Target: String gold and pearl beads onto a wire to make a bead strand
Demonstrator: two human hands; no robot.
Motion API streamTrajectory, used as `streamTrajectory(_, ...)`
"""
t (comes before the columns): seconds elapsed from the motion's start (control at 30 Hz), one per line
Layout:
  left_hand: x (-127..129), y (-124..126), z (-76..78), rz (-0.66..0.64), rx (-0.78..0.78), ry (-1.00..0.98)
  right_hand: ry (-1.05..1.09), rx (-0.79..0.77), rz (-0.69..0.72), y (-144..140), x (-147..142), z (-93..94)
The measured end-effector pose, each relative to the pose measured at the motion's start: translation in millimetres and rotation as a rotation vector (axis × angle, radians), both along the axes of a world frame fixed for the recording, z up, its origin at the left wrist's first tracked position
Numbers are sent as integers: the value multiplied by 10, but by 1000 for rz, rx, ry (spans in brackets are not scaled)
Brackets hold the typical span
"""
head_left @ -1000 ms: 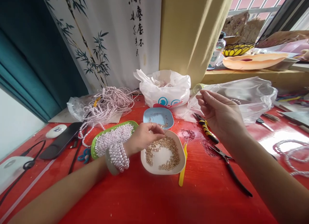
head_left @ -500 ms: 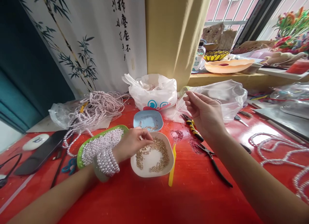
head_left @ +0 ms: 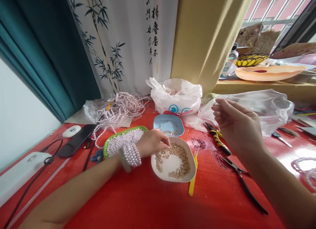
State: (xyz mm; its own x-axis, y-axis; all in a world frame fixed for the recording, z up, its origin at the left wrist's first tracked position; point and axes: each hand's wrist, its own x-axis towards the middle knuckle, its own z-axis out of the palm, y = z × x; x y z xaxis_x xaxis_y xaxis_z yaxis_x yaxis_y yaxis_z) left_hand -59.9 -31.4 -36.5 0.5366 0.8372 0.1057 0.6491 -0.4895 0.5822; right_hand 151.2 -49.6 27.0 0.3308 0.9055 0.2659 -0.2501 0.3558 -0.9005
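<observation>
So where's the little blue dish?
In the head view, the small blue plastic dish sits mid-table on the red tabletop, just behind the white dish of gold beads and in front of the white plastic bag.

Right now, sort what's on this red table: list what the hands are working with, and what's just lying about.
In use: left hand; white dish of gold beads; right hand.

Lying about: yellow-black pliers; black pliers; green tray of pearl strands; blue dish.
</observation>
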Motion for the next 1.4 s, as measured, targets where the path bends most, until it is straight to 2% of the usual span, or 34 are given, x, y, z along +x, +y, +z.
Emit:
streamTrajectory(0.13,-101,75,137,-52,-80,42,-81,-14,49,-33,-14,41)
streamTrajectory(0.17,-160,118,185,-32,-98,39,-130,-10,46,-49,-20,59)
streamTrajectory(0.2,-232,168,234,45,-76,45,-200,-4,30,-68,-28,79)
streamTrajectory(0.3,-485,328,354,225,38,209,-452,-4,-49,-131,-77,135)
streamTrajectory(0.37,-629,415,385,214,17,295,-567,-17,-44,-169,-133,158)
streamTrajectory(0.47,-725,490,343,150,-37,312,-656,-43,59,-206,-224,158)
streamTrajectory(0.57,-692,509,242,113,-66,300,-709,-66,143,-207,-271,109)
streamTrajectory(0.77,-626,514,84,137,-65,192,-706,-54,242,-148,-258,-23)
streamTrajectory(0.93,-639,524,116,135,-103,11,-763,-71,193,-156,-316,-23)
streamTrajectory(1.07,-447,396,188,76,-210,-224,-812,-95,230,-184,-400,-69)
streamTrajectory(1.13,-299,285,194,82,-504,-646,-840,-101,274,-191,-444,-129)
streamTrajectory(1.2,-164,173,178,94,-729,-917,-886,-90,281,-193,-480,-206)
streamTrajectory(1.27,-68,84,151,96,-852,-1047,-966,-64,215,-192,-503,-291)
streamTrajectory(1.4,3,13,65,137,-941,-1141,-1132,41,12,-198,-527,-444)
